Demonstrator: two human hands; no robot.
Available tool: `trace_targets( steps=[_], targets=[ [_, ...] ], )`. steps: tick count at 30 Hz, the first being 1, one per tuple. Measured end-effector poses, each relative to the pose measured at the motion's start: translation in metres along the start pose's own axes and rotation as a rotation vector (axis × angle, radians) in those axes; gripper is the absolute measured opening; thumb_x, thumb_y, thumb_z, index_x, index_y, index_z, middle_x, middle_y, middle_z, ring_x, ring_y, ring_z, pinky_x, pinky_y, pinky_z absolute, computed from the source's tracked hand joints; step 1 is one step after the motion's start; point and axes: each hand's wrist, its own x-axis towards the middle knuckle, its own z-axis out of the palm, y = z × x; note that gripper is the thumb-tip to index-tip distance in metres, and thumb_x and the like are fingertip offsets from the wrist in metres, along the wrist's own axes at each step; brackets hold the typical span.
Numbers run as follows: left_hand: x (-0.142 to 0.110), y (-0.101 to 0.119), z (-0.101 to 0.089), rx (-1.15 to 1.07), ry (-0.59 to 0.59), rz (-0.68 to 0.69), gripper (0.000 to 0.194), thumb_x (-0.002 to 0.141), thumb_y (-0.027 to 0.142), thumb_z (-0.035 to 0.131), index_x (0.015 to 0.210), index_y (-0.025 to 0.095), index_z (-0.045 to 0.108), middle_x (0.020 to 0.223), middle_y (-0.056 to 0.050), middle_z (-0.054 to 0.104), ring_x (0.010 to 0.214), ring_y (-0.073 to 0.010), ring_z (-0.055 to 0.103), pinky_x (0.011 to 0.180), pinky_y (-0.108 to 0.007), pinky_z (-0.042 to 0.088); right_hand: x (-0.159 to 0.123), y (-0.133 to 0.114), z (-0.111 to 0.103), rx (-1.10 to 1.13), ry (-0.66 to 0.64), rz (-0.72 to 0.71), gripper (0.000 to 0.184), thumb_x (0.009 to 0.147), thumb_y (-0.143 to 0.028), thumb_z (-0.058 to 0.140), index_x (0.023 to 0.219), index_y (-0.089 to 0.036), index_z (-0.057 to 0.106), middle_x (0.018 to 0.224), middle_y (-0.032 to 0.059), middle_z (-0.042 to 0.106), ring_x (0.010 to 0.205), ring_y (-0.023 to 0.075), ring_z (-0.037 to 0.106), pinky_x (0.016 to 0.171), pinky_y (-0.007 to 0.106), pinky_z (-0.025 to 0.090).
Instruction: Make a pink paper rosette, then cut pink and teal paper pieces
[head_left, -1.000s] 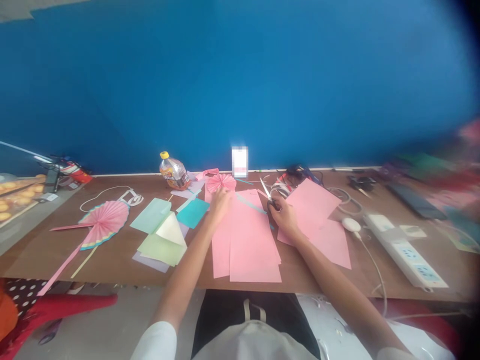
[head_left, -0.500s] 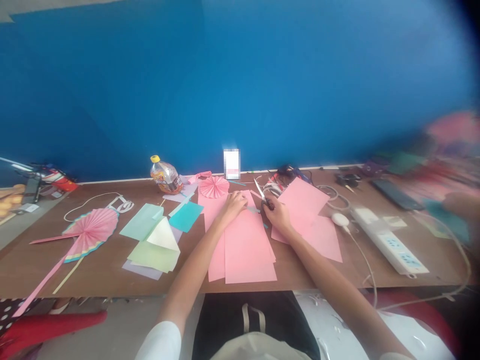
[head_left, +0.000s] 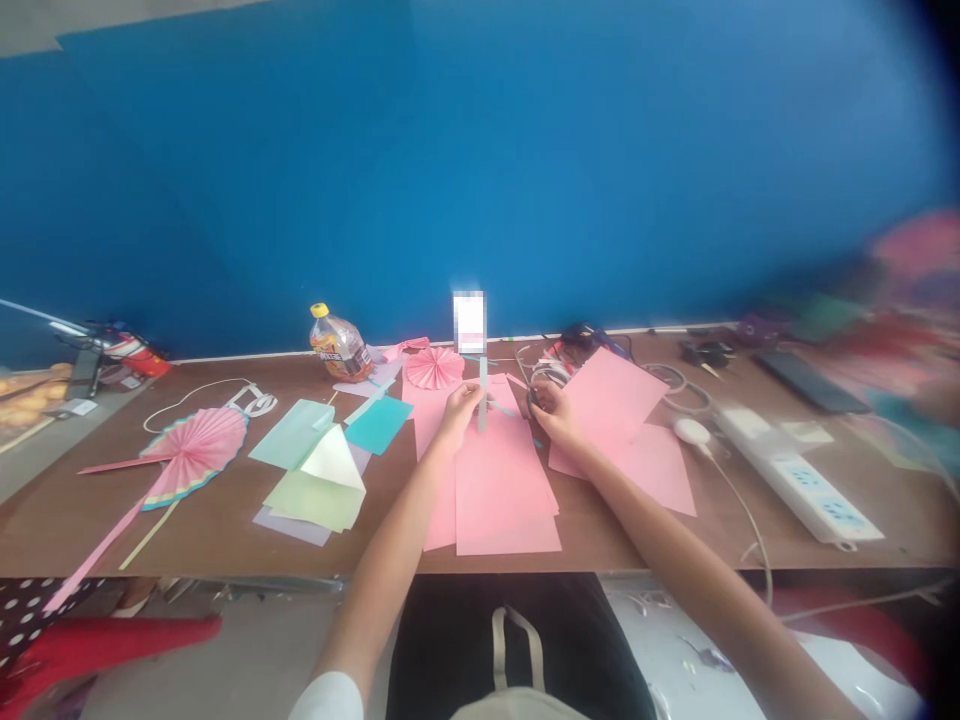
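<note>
My left hand (head_left: 459,418) pinches a narrow pale grey-green paper strip (head_left: 483,405), held upright above the pink sheets (head_left: 504,500). In my right hand (head_left: 556,412) are scissors (head_left: 533,397) with dark handles, largely covered by the fingers; their blades are hard to make out. The two hands are apart, with the strip on the left and the scissors on the right. Just beyond my left hand lies a pleated pink paper rosette (head_left: 433,369). More pink sheets (head_left: 652,465) lie beside my right hand.
Left are a pink pleated fan (head_left: 196,452), pale green paper (head_left: 319,500), a teal sheet (head_left: 380,425) and a bottle (head_left: 339,345). On the right are a white power strip (head_left: 814,490), cables, a dark phone (head_left: 810,382) and another person's blurred paper work.
My left hand has lifted from the pink sheets and now holds the pale strip upright. My right hand keeps the scissors, whose blades no longer show clearly. The view has shifted slightly.
</note>
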Motion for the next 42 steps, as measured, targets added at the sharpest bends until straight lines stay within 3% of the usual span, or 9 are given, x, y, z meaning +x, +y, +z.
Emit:
trace_targets(
  steps=[3, 10, 19, 25, 30, 33, 38, 42],
  targets=[
    [-0.005, -0.002, 0.002, -0.022, -0.018, -0.023, 0.033, 0.080, 0.045, 0.066, 0.089, 0.016, 0.054, 0.095, -0.011, 0.071, 0.079, -0.0173, 0.069, 0.068, -0.027, 0.050, -0.003, 0.000, 0.004, 0.041, -0.043, -0.012, 0.033, 0.075, -0.028, 0.065, 0.105, -0.023, 0.055, 0.073, -0.0025, 0.060, 0.069, 0.0166, 0.060, 0.062, 0.028, 0.047],
    [-0.010, -0.009, 0.002, 0.029, -0.078, 0.043, 0.033, 0.081, 0.048, 0.064, 0.085, 0.018, 0.050, 0.074, -0.005, 0.071, 0.067, -0.0161, 0.068, 0.073, -0.032, 0.053, -0.010, 0.002, 0.014, 0.054, -0.092, -0.010, 0.033, 0.074, -0.026, 0.064, 0.105, -0.021, 0.055, 0.077, -0.0007, 0.062, 0.070, 0.0158, 0.060, 0.060, 0.027, 0.045],
    [-0.010, -0.008, 0.003, 0.041, -0.067, 0.061, 0.039, 0.081, 0.052, 0.064, 0.092, 0.020, 0.047, 0.072, -0.003, 0.068, 0.064, -0.0145, 0.065, 0.067, -0.029, 0.051, -0.010, 0.000, 0.012, -0.059, -0.013, -0.036, 0.033, 0.076, -0.028, 0.062, 0.108, -0.021, 0.057, 0.078, 0.0002, 0.063, 0.068, 0.0159, 0.058, 0.062, 0.028, 0.045],
    [-0.006, -0.008, -0.006, 0.062, 0.113, 0.107, 0.031, 0.084, 0.046, 0.061, 0.097, 0.021, 0.048, 0.064, 0.005, 0.055, 0.055, -0.0090, 0.055, 0.053, -0.020, 0.043, -0.010, -0.008, 0.004, -0.402, 0.147, -0.062, 0.028, 0.078, -0.028, 0.058, 0.106, -0.021, 0.058, 0.077, 0.0014, 0.066, 0.068, 0.0176, 0.060, 0.063, 0.028, 0.044],
    [-0.001, -0.004, -0.018, 0.074, 0.217, 0.095, 0.021, 0.087, 0.042, 0.052, 0.087, 0.022, 0.047, 0.064, 0.006, 0.048, 0.044, -0.0054, 0.040, 0.041, -0.018, 0.026, -0.011, -0.010, 0.002, -0.508, 0.142, -0.069, 0.024, 0.078, -0.027, 0.057, 0.102, -0.023, 0.061, 0.075, 0.0012, 0.067, 0.066, 0.0179, 0.060, 0.064, 0.029, 0.045],
    [-0.001, -0.003, -0.017, 0.087, 0.141, 0.034, 0.017, 0.085, 0.036, 0.053, 0.091, 0.020, 0.053, 0.068, 0.003, 0.055, 0.047, -0.0059, 0.045, 0.044, -0.019, 0.030, -0.010, -0.010, 0.007, -0.317, 0.102, -0.070, 0.032, 0.078, -0.027, 0.058, 0.110, -0.023, 0.059, 0.082, 0.0022, 0.067, 0.073, 0.0185, 0.063, 0.067, 0.030, 0.048],
    [-0.008, -0.005, -0.004, 0.209, -0.216, 0.063, 0.037, 0.084, 0.044, 0.060, 0.108, 0.017, 0.053, 0.083, -0.006, 0.070, 0.064, -0.0111, 0.060, 0.059, -0.022, 0.042, -0.008, -0.010, 0.012, 0.123, 0.051, -0.009, 0.058, 0.072, -0.032, 0.070, 0.125, -0.025, 0.048, 0.097, 0.0034, 0.065, 0.091, 0.0203, 0.065, 0.076, 0.032, 0.054],
    [-0.014, -0.009, 0.002, 0.297, -0.405, 0.067, 0.038, 0.086, 0.051, 0.060, 0.101, 0.018, 0.046, 0.087, -0.008, 0.072, 0.062, -0.0119, 0.062, 0.064, -0.026, 0.046, -0.007, -0.008, 0.010, 0.252, 0.032, 0.032, 0.067, 0.071, -0.030, 0.071, 0.131, -0.029, 0.042, 0.097, 0.0018, 0.064, 0.089, 0.0196, 0.066, 0.077, 0.032, 0.055]
  ],
)
